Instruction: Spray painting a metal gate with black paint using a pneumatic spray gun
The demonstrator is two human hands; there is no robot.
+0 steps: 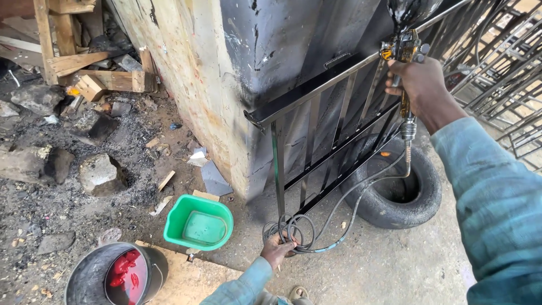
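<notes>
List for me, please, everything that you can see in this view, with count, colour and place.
metal railing: one, glossy black, leaning on the wall at centre
wall: one, bare board with black overspray, behind the railing
tyre: one, black, flat on the ground behind the railing
air hose: one, grey, looped low by the railing's foot
green basin: one, on the ground at centre
bucket: one, grey, red inside, bottom left
stones: several, grey, left
wood scraps: several, pale, top left
spray gun: one, brass and black, top right
left hand: holds the hose coils
right hand: grips the spray gun
</notes>
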